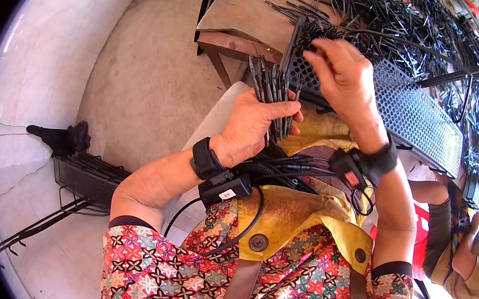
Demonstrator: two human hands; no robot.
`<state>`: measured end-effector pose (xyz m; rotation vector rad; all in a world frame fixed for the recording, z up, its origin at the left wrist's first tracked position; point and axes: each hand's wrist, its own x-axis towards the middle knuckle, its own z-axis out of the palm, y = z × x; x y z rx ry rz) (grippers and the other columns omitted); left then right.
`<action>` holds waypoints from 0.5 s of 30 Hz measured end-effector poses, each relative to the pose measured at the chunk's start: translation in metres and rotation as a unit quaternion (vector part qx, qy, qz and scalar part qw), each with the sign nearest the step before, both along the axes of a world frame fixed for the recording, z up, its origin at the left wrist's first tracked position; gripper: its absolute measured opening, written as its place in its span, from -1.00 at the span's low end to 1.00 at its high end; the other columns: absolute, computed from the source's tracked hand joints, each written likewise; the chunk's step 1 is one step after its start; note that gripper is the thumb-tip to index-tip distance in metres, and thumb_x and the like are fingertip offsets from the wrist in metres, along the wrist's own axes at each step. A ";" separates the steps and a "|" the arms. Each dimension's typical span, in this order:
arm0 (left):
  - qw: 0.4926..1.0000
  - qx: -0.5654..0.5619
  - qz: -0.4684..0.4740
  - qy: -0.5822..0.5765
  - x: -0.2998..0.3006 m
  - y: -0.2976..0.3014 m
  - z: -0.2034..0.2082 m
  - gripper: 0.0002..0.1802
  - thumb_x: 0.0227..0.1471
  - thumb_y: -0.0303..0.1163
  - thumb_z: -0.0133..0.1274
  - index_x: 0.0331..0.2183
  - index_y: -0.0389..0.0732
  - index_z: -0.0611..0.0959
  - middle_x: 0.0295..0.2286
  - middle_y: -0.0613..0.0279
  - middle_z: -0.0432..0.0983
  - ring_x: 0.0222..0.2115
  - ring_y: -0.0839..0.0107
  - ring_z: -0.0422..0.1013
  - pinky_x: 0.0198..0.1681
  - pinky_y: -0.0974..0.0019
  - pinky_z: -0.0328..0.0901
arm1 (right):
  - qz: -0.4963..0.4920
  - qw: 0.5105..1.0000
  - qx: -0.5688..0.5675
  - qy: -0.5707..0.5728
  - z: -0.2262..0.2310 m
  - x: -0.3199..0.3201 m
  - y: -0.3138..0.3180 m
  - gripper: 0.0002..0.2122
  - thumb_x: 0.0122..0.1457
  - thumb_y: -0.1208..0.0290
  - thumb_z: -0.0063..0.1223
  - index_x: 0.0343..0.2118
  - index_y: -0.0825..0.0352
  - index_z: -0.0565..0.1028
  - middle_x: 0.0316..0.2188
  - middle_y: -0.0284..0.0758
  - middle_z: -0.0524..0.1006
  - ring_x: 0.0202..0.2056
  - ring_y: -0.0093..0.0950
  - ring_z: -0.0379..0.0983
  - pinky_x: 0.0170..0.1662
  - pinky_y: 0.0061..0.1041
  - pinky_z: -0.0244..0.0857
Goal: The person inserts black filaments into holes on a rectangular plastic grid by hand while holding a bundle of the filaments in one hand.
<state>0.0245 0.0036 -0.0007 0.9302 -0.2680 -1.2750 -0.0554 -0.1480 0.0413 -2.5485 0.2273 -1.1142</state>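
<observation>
My left hand (251,121) is closed round a bundle of thin black rod-like pieces (269,87), which stick up past the thumb and out below the fingers. To the right and a little higher, my right hand (345,79) has its thumb and fingertips pinched together over the near-left end of a black perforated metal tray (422,128). Whatever lies in that pinch is too small or hidden to make out. Small black parts (323,34) sit heaped in the tray just beyond those fingertips.
A large pile of black rod-like pieces (395,25) covers the wooden table (245,17) behind the tray. At the left, another mesh tray (85,179) stands on a metal frame by the white wall. A person (469,258) sits at the right. Black cables hang from my wrist devices.
</observation>
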 end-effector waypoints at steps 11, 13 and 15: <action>0.998 -0.011 -0.005 0.059 -0.002 -0.003 -0.001 -0.83 0.00 -0.48 0.05 -0.29 -0.27 0.51 -0.46 0.25 0.48 -0.44 0.43 0.45 -0.42 0.32 0.44 | -0.068 0.922 0.372 -0.082 0.014 -0.019 -0.003 -0.91 0.02 0.56 0.12 -0.39 0.39 0.50 -0.62 -0.45 0.48 -0.62 -0.76 0.33 -0.58 -0.76 0.22; 0.998 -0.008 -0.005 0.054 -0.001 -0.002 -0.004 -0.83 0.00 -0.48 0.03 -0.28 -0.27 0.50 -0.47 0.25 0.47 -0.44 0.44 0.44 -0.42 0.32 0.44 | -0.082 0.957 0.246 -0.132 0.005 -0.012 -0.012 -0.89 -0.01 0.56 0.15 -0.39 0.40 0.50 -0.60 -0.39 0.51 -0.62 -0.71 0.38 -0.54 -0.72 0.27; 0.999 -0.002 -0.009 0.053 -0.002 -0.002 -0.003 -0.82 -0.01 -0.50 0.04 -0.28 -0.27 0.50 -0.47 0.24 0.47 -0.44 0.45 0.44 -0.41 0.31 0.44 | -0.093 0.972 0.141 -0.165 -0.002 -0.004 -0.015 -0.88 -0.03 0.56 0.17 -0.40 0.41 0.50 -0.59 -0.35 0.52 -0.61 -0.67 0.40 -0.53 -0.70 0.29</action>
